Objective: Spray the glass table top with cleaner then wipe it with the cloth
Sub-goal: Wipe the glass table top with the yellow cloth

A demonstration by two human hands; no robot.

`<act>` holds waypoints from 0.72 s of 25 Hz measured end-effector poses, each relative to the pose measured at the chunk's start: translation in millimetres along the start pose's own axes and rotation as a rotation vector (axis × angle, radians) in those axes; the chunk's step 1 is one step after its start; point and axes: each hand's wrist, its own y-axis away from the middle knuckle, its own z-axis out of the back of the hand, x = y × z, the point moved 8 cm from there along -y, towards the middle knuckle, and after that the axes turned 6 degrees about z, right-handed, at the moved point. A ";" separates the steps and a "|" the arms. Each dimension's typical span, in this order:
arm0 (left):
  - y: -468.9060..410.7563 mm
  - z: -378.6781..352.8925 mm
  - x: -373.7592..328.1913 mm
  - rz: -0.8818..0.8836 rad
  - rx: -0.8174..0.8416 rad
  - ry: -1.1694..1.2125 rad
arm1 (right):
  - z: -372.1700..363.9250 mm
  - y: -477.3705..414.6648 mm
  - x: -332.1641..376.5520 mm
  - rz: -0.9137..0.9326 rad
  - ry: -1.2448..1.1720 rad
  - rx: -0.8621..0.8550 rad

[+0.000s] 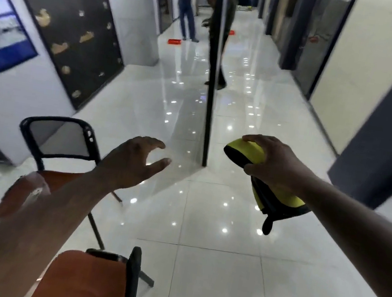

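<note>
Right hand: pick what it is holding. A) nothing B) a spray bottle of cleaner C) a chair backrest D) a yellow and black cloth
D: the right hand is closed around a yellow and black cloth, which hangs below the hand over the tiled floor.

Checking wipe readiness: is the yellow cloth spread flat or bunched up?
Bunched. The yellow cloth is gathered in the right hand, its black-edged end hanging below; nothing is spread flat.

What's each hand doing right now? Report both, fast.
Left hand: open, fingers spread, holding nothing.
Right hand: closed on the yellow and black cloth.
</note>
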 end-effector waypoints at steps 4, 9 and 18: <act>-13.8 21.2 46.9 0.234 -0.096 -0.028 | -29.3 -95.8 12.9 0.165 -0.046 0.164; 12.8 44.6 100.1 0.573 -0.227 -0.062 | -100.8 -193.9 66.4 0.403 -0.067 0.374; 66.9 58.2 232.0 0.916 -0.371 0.006 | -279.6 -290.1 213.7 0.686 -0.090 0.706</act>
